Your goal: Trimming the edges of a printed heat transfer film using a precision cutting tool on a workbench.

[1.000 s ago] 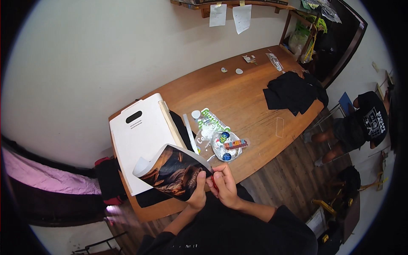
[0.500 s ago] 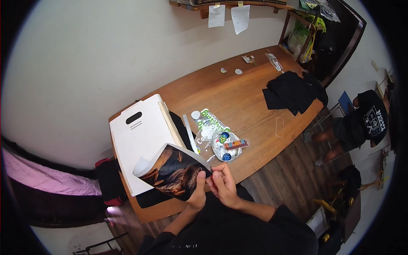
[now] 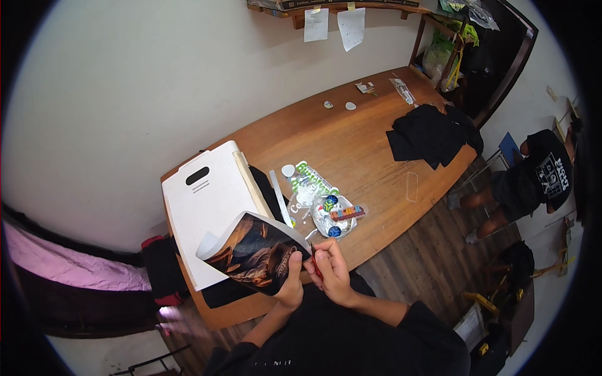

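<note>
A curled glossy sheet [image 3: 254, 250] carries a dark brown and orange picture and shows a white back at its rolled left edge. My left hand [image 3: 290, 289] grips it near its right edge, the thumb lying over the print. In my right hand [image 3: 333, 271] is a small red-handled tool [image 3: 312, 249] with a dark pointed tip, which could be small scissors; most of it is hidden by the fingers. The tip stands upward beside the sheet's right corner. Whether it touches the sheet I cannot tell.
Under the sheet's left side is a white board [image 3: 207, 219] with a slot. Beyond my hands sit a clear plastic bowl [image 3: 323, 224] with stickers, and a ruler [image 3: 280, 197]. Black clothing [image 3: 429, 136] lies on the wooden table [image 3: 370, 150]. Another person [image 3: 539, 169] stands at right.
My right hand has shifted slightly, and the red-handled tool's dark tip now shows above the fingers. The sheet and my left hand have hardly moved.
</note>
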Demonstrator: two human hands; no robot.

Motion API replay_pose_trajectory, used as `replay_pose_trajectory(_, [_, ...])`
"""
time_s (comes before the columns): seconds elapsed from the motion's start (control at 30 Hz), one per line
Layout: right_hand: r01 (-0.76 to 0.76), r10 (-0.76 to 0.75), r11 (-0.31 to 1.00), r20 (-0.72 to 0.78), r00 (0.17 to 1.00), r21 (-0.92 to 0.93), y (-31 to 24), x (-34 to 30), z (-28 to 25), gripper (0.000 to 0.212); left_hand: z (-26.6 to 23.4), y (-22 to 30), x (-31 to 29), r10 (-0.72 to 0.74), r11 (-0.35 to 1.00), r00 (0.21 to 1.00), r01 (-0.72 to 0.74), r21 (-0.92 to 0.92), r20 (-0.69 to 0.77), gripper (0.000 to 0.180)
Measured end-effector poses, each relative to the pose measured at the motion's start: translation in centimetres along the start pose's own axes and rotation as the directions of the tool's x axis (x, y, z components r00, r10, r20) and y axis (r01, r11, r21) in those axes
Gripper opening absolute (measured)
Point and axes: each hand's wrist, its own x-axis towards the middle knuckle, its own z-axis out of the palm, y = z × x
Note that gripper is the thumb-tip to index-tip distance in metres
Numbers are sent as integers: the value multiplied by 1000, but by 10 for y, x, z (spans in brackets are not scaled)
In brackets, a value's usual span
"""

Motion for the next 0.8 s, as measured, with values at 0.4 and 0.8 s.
replay_pose_trajectory(0.4, [-34, 31, 997, -51, 998, -64, -1, -1, -1, 11, 8, 7, 2, -43, 997, 998, 41, -58, -37, 21])
replay_pose_trajectory(0.8, [-26, 20, 997, -92, 996, -66, 1, 1, -4, 9, -3, 0, -3, -157, 984, 988, 155, 87, 12, 20])
